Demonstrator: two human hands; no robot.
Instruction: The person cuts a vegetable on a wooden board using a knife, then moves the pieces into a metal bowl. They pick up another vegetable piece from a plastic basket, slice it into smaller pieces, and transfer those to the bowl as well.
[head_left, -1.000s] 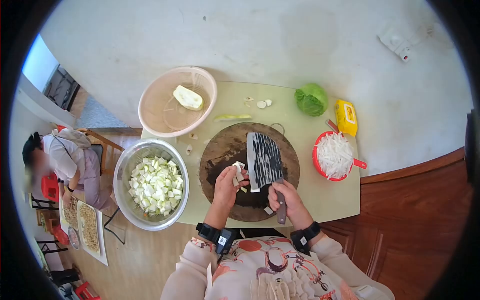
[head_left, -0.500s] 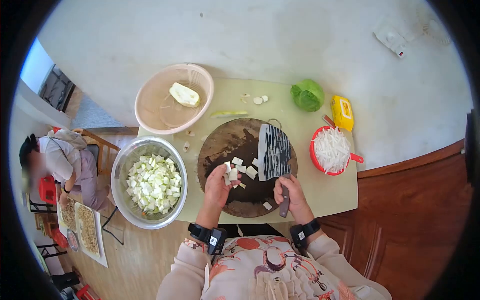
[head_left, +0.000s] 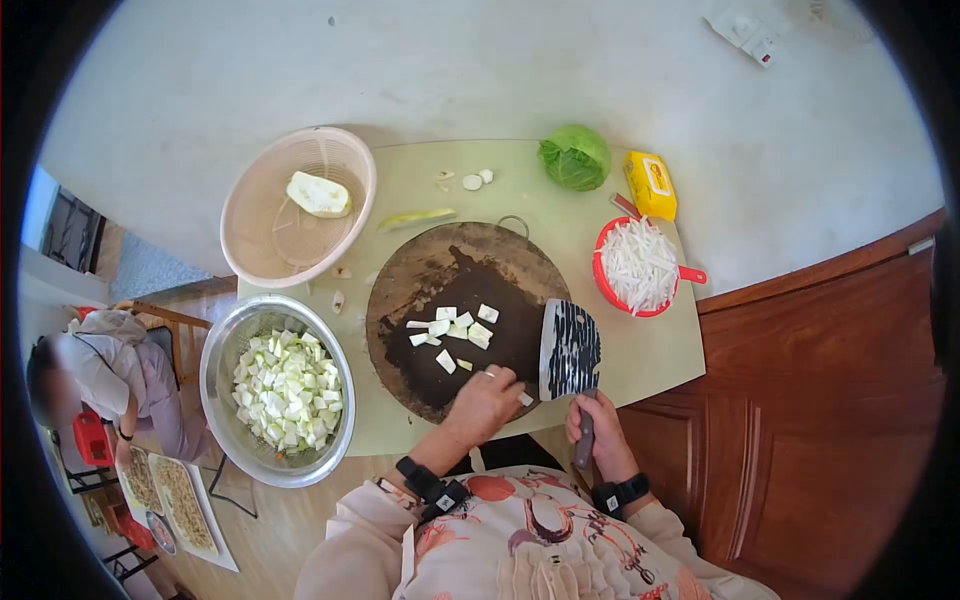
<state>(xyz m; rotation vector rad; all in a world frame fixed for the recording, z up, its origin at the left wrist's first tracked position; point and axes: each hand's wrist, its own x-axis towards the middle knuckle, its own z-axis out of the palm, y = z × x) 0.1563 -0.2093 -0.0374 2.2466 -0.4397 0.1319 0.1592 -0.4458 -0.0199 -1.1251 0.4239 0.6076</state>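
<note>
My right hand [head_left: 592,435] grips the handle of a wide cleaver [head_left: 570,350], whose blade lies flat over the right edge of the round dark cutting board [head_left: 420,270]. Over the board's near edge, my left hand [head_left: 485,405] holds nothing, its bent fingers touching a small white piece [head_left: 525,398]. Several white vegetable cubes [head_left: 455,328] lie loose in the board's middle.
Left of the board stands a steel bowl [head_left: 215,370] full of cut cubes. Behind it, a pink basket [head_left: 250,235] holds a peeled half vegetable [head_left: 318,193]. A cabbage [head_left: 575,157], a yellow pack [head_left: 650,185] and a red strainer [head_left: 603,285] of white shreds stand on the right. Another person [head_left: 95,375] sits at far left.
My left hand let the cubes go onto the board and drew back to its near edge. The cleaver moved right, off the board's middle to its right edge.
</note>
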